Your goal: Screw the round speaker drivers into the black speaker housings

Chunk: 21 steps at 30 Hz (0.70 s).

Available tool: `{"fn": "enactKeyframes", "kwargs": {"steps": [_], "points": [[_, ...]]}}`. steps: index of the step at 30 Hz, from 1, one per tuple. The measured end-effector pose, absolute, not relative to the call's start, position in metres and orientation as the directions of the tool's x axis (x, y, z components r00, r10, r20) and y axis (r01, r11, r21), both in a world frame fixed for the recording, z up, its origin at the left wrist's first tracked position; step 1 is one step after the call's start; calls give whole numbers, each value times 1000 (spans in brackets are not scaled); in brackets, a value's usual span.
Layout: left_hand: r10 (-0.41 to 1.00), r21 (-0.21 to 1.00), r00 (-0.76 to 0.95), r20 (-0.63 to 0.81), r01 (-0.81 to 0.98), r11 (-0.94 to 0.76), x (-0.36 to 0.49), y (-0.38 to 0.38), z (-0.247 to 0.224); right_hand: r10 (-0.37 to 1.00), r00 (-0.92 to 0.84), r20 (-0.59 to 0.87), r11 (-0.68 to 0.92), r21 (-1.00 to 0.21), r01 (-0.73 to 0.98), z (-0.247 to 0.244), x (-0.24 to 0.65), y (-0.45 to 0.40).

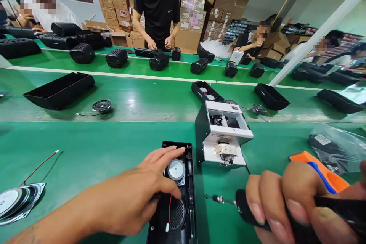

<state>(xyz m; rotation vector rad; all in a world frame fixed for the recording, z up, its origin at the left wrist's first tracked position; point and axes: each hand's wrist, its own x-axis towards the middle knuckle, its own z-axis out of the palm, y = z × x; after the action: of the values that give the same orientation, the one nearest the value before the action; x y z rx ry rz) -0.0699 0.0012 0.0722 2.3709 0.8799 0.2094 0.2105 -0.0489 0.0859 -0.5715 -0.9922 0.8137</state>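
Has L hand [145, 183] spread over open blk case [192, 187], thumb & fingers apart, fingertips at its far end by spkr [175, 169]. Can't tell exact contact. Covers part of case's L side w/ palm & wrist. Shows red wire [169, 209] w/ white plug over round grille [180, 219], just below thumb.

Grips driver [248, 207] in R hand [300, 198], fingers closed round it, bit pointing L, just R of case, apart from it.

Stands machine [220, 137] just beyond, R of case's far end, betw. case & belt [143, 101]. Has loose spkr [17, 202] far L; orange item [314, 160] & clear bag [345, 145] beyond R hand.
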Motion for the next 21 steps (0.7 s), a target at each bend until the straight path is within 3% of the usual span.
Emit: {"fn": "enactKeyframes", "kwargs": {"steps": [3,10,21], "points": [[706,595,707,-53,590,-546,-61,-7,57,825,245,509,565,-760,-321,86,188,-44],[784,687,599,161,503,-525,-40,3,26,854,175,491,518,-836,-183,56,161,-34],[800,749,577,165,455,-483,-38,4,26,885,136,445,464,-868,-179,39,159,-27]]}}
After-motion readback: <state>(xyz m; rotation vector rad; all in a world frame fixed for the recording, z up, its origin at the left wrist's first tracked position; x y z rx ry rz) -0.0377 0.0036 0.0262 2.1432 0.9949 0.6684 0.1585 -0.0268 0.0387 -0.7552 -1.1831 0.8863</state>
